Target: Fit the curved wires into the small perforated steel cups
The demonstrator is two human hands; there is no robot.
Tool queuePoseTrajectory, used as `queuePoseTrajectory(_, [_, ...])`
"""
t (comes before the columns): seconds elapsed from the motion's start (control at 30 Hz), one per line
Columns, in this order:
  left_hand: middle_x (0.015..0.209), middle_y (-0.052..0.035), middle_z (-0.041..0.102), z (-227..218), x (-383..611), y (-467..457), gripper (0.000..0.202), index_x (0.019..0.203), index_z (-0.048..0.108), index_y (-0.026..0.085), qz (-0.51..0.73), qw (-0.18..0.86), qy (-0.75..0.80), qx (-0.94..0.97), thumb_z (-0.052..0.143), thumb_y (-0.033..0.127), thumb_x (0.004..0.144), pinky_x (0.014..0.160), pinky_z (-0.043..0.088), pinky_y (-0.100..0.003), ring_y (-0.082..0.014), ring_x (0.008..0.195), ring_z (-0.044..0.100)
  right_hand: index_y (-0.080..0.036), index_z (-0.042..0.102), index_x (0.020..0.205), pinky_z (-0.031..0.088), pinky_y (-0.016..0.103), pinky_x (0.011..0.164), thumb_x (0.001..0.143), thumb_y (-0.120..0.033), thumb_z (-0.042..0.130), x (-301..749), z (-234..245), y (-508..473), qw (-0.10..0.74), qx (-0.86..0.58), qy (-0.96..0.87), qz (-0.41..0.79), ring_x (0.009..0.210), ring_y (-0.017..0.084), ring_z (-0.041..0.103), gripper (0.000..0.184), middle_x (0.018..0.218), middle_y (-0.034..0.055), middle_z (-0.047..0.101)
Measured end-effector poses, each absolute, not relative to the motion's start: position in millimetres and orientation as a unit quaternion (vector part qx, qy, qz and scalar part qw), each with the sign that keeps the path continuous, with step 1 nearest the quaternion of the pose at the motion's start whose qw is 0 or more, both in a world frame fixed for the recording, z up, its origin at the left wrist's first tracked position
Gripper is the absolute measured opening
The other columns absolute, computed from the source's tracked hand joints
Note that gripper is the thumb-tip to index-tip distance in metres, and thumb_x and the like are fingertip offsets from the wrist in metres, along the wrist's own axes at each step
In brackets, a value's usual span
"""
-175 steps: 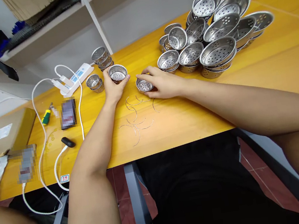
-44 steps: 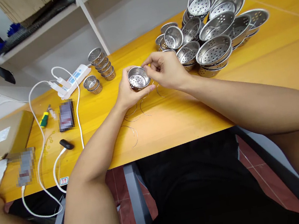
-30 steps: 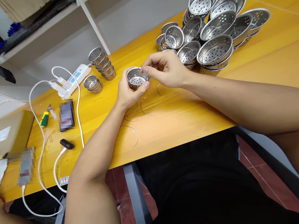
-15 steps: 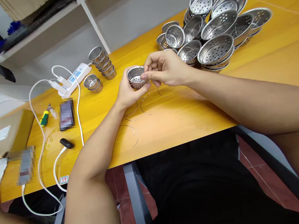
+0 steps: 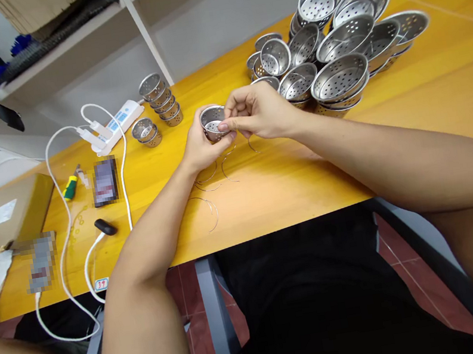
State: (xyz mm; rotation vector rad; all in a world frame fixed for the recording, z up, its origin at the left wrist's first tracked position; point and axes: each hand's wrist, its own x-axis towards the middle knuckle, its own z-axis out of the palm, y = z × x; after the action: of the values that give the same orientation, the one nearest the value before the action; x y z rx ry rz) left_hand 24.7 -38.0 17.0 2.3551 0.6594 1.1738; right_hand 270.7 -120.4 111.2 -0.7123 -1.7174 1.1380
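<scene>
My left hand (image 5: pixel 196 147) grips the small perforated steel cup (image 5: pixel 210 121), mouth up, over the yellow table (image 5: pixel 292 186); my right hand (image 5: pixel 260 114), touching from its right, pinches the near rim.

Small perforated steel cup (image 5: pixel 212 123), tilted, raised above scattered wire loops (image 5: pixel 210 181).

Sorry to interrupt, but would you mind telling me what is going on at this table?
A person holds a small perforated steel cup in the left hand, just above the yellow table, while the right hand pinches at its rim. Thin curved wires lie loose on the table under the hands. A stack of small cups stands to the left by a power strip, and a pile of larger perforated bowls sits to the right.
</scene>
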Motion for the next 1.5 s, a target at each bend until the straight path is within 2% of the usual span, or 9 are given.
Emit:
queuePoseTrajectory(0.1, [0.152, -0.013, 0.074, 17, 25, -38, 0.1, 0.166, 0.047, 0.026, 0.426, 0.216, 0.226, 0.849, 0.087, 0.087, 0.098, 0.134, 0.063, -0.059, -0.0333, 0.141, 0.081, -0.027, 0.074, 0.087, 0.042, 0.037, 0.049, 0.075, -0.082, 0.111, 270, 112, -123, 0.462, -0.295, -0.7, 0.458, 0.055, 0.017, 0.054, 0.067, 0.067, 0.0004, 0.068])
queuePoseTrajectory(0.23, [0.151, -0.0121, 0.073, 17, 26, -38, 0.101, 0.167, 0.045, 0.028, 0.435, 0.22, 0.223, 0.844, 0.087, 0.088, 0.098, 0.135, 0.061, -0.059, -0.0332, 0.141, 0.08, -0.028, 0.077, 0.096, 0.052, 0.04, 0.058, 0.084, -0.093, 0.099, 272, 107, -123, 0.472, -0.314, -0.717, 0.405, 0.064, 0.021, 0.062, 0.069, 0.085, 0.0048, 0.076])
queuePoseTrajectory(0.37, [0.151, -0.0109, 0.071, 17, 26, -35, 0.098, 0.166, 0.044, 0.031, 0.452, 0.213, 0.229, 0.835, 0.085, 0.089, 0.099, 0.134, 0.061, -0.059, -0.0322, 0.141, 0.08, -0.031, 0.08, 0.134, 0.066, 0.047, 0.08, 0.096, -0.098, 0.083, 279, 97, -117, 0.491, -0.342, -0.76, 0.254, 0.093, 0.03, 0.077, 0.077, 0.128, 0.0113, 0.081])
queuePoseTrajectory(0.47, [0.151, -0.0113, 0.071, 17, 24, -32, 0.097, 0.166, 0.044, 0.031, 0.462, 0.207, 0.239, 0.828, 0.085, 0.088, 0.099, 0.133, 0.062, -0.059, -0.0322, 0.141, 0.079, -0.033, 0.081, 0.136, 0.07, 0.057, 0.1, 0.104, -0.095, 0.073, 285, 92, -113, 0.462, -0.338, -0.802, 0.171, 0.113, 0.037, 0.08, 0.07, 0.143, 0.0143, 0.079])
queuePoseTrajectory(0.67, [0.153, -0.014, 0.072, 15, 22, -30, 0.1, 0.165, 0.046, 0.029, 0.466, 0.206, 0.256, 0.822, 0.085, 0.091, 0.097, 0.129, 0.064, -0.058, -0.0323, 0.14, 0.079, -0.032, 0.071, 0.162, 0.066, 0.068, 0.116, 0.106, -0.088, 0.073, 286, 91, -112, 0.451, -0.308, -0.827, 0.132, 0.123, 0.042, 0.079, 0.079, 0.152, 0.016, 0.075])
queuePoseTrajectory(1.07, [0.155, -0.0137, 0.072, 21, 23, -33, 0.104, 0.173, 0.039, 0.033, 0.471, 0.18, 0.233, 0.832, 0.085, 0.09, 0.098, 0.132, 0.065, -0.058, -0.0334, 0.146, 0.079, -0.033, 0.082, 0.147, 0.056, 0.075, 0.13, 0.108, -0.077, 0.076, 283, 89, -115, 0.41, -0.324, -0.844, 0.123, 0.149, 0.05, 0.07, 0.059, 0.161, 0.0189, 0.073])
queuePoseTrajectory(1.2, [0.157, -0.014, 0.072, 25, 30, -42, 0.107, 0.178, 0.034, 0.034, 0.457, 0.177, 0.242, 0.838, 0.083, 0.088, 0.1, 0.133, 0.066, -0.06, -0.0341, 0.148, 0.08, -0.031, 0.084, 0.146, 0.057, 0.073, 0.129, 0.111, -0.072, 0.073, 279, 89, -119, 0.392, -0.335, -0.848, 0.127, 0.149, 0.049, 0.072, 0.054, 0.162, 0.0191, 0.073])
queuePoseTrajectory(1.4, [0.16, -0.0151, 0.069, 31, 32, -48, 0.106, 0.181, 0.032, 0.036, 0.461, 0.164, 0.243, 0.838, 0.076, 0.091, 0.103, 0.135, 0.064, -0.062, -0.0345, 0.15, 0.078, -0.028, 0.071, 0.162, 0.058, 0.069, 0.126, 0.107, -0.076, 0.079, 279, 92, -121, 0.406, -0.359, -0.832, 0.124, 0.139, 0.048, 0.077, 0.074, 0.153, 0.0179, 0.082])
queuePoseTrajectory(1.5, [0.157, -0.0147, 0.071, 31, 31, -47, 0.106, 0.18, 0.033, 0.034, 0.459, 0.166, 0.25, 0.836, 0.079, 0.09, 0.102, 0.135, 0.064, -0.063, -0.0349, 0.148, 0.079, -0.031, 0.075, 0.155, 0.056, 0.07, 0.126, 0.109, -0.075, 0.077, 279, 94, -121, 0.392, -0.359, -0.837, 0.127, 0.14, 0.049, 0.076, 0.064, 0.151, 0.0168, 0.083])
